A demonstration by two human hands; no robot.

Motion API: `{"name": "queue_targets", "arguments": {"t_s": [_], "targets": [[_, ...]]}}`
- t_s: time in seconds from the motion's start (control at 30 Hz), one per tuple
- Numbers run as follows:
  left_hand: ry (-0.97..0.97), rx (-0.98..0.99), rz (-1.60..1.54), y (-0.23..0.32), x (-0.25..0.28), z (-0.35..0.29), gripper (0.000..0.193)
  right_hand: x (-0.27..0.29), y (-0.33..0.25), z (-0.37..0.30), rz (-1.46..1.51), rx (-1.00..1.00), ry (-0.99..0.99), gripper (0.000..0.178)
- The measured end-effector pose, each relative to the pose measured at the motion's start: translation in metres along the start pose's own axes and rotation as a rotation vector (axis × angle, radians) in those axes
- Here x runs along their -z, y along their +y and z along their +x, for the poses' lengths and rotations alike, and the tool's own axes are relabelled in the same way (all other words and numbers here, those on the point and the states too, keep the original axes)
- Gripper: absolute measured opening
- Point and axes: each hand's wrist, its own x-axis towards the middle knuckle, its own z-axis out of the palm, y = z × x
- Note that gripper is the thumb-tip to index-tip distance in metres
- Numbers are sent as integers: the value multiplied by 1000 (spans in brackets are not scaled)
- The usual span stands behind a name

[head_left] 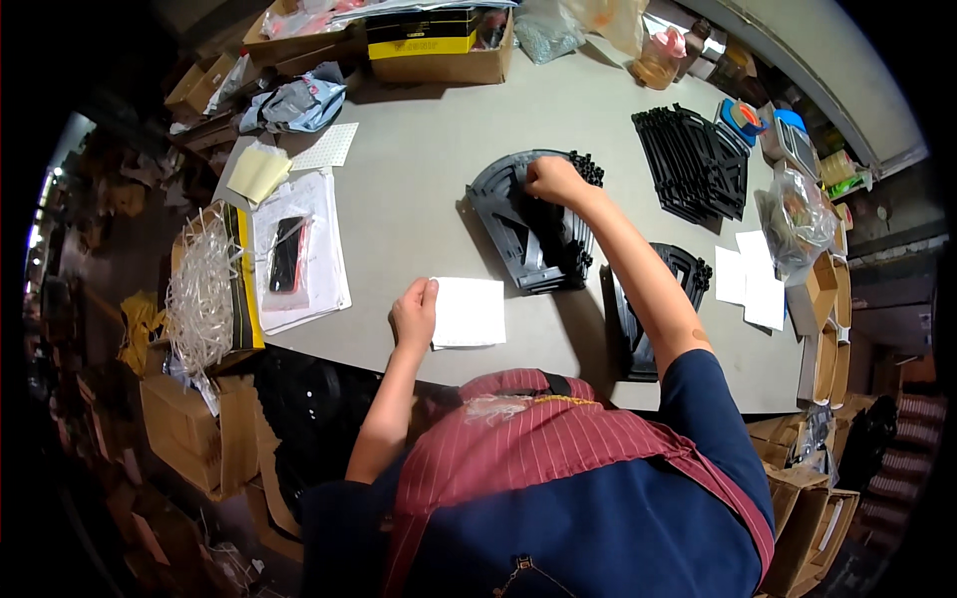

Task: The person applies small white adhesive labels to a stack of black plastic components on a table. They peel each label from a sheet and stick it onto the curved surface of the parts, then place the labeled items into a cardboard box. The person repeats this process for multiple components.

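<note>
My left hand (415, 314) is closed at the left edge of a small white sheet (469, 312), its thumb near the top corner. The sheet lies near the table's front edge. Further in, my right hand (556, 181) is curled over a stack of curved black plastic parts (508, 214) with knobbed ends along their right side. What its fingers hold, if anything, is hidden. Under my right forearm stands another group of black plastic parts (638, 329). A larger row of the same black parts (693, 164) lies at the far right.
On the left, a phone (286, 257) rests on papers (324, 229), beside a box of pale shredded strips (204, 289). White cards (763, 289) lie on the right, near a clear plastic bag (800, 214). Cardboard boxes (439, 65) line the far edge. A jar (658, 62) stands far right.
</note>
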Motion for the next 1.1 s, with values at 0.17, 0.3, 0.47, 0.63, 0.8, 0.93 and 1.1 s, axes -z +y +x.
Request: {"name": "queue_targets", "arguments": {"t_s": [0.17, 0.3, 0.47, 0.63, 0.8, 0.93, 1.1], "targets": [[29, -16, 13, -5, 4, -5, 30, 16, -28, -11, -294, -205, 194, 33], [24, -24, 35, -6, 1, -2, 29, 18, -51, -42, -141, -235, -5, 52], [75, -56, -136, -12, -7, -4, 30, 22, -57, -73, 214, -321, 146, 52], [75, -28, -169, -16, -7, -7, 31, 69, -42, -166, 121, -492, 264, 50], [76, -64, -148, -12, -12, -3, 33, 45, 28, -264, -54, -731, 125, 61], [39, -50, -130, -12, -9, -2, 34, 51, 31, -270, -187, -628, 56, 54], [31, -47, -84, -14, -7, 0, 33, 57, 10, -151, 142, -107, 267, 15]]}}
